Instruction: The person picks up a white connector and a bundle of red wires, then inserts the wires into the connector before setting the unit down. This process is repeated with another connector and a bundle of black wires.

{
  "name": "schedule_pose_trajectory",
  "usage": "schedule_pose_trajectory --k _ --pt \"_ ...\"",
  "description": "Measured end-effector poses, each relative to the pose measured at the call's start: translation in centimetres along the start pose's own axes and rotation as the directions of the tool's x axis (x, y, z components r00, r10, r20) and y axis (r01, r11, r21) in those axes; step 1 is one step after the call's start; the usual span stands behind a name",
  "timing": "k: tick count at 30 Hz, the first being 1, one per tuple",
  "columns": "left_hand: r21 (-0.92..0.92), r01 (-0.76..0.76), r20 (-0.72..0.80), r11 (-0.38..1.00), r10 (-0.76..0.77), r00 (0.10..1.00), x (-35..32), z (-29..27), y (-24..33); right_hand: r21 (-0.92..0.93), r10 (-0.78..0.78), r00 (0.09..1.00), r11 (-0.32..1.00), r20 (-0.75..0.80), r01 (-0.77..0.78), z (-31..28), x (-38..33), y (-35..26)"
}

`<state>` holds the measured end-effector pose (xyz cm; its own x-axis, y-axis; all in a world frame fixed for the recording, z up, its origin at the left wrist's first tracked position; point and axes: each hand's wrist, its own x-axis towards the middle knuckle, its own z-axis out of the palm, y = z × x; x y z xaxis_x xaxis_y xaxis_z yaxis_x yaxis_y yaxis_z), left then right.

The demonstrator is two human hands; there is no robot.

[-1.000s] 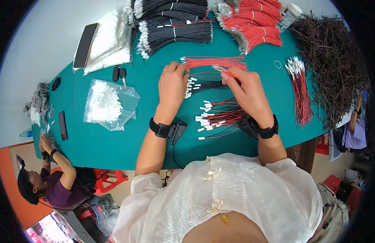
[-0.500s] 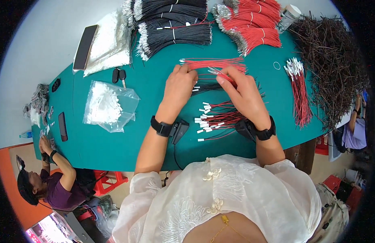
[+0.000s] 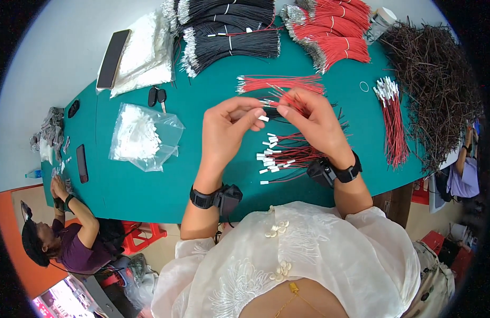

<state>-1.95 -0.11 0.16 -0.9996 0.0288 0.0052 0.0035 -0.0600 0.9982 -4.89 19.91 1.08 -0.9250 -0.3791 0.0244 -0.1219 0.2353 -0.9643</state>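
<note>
Tabletop [image 3: 144,196] is a proper deep green btw. Held connector [image 3: 263,118] is clean white, held wires [image 3: 294,100] are red with silvery tips. Black wire bundles [image 3: 239,44] have silvery-white ends, red wire bundles [image 3: 353,49] greyish ones. The brown heap [image 3: 430,85] is super dark. Blouse [image 3: 330,254] is off-white with tone-on-tone floral embroidery [image 3: 242,281], pendant [image 3: 294,286] gold, wrist straps [image 3: 203,200] black. Co-worker's shirt [image 3: 81,257] is deep purple, stool [image 3: 156,233] bright red, wall [image 3: 6,228] orange

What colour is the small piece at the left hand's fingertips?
The small piece at the left hand is white; the head view shows it best.
</note>
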Motion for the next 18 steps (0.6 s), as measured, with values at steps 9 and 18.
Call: schedule_pose_trajectory --k 9,18 --pt "-0.114 0.019 -0.019 0.993 -0.021 1.000 -0.5 0.0 -0.4 0.055 0.048 0.998 0.997 0.046 -0.051 0.3 -0.3 -0.9" --pt "-0.192 -0.004 0.001 0.981 0.004 1.000 -0.8 0.1 -0.2 0.281 0.082 0.997 0.956 0.011 -0.082 0.7 -0.2 -1.2"
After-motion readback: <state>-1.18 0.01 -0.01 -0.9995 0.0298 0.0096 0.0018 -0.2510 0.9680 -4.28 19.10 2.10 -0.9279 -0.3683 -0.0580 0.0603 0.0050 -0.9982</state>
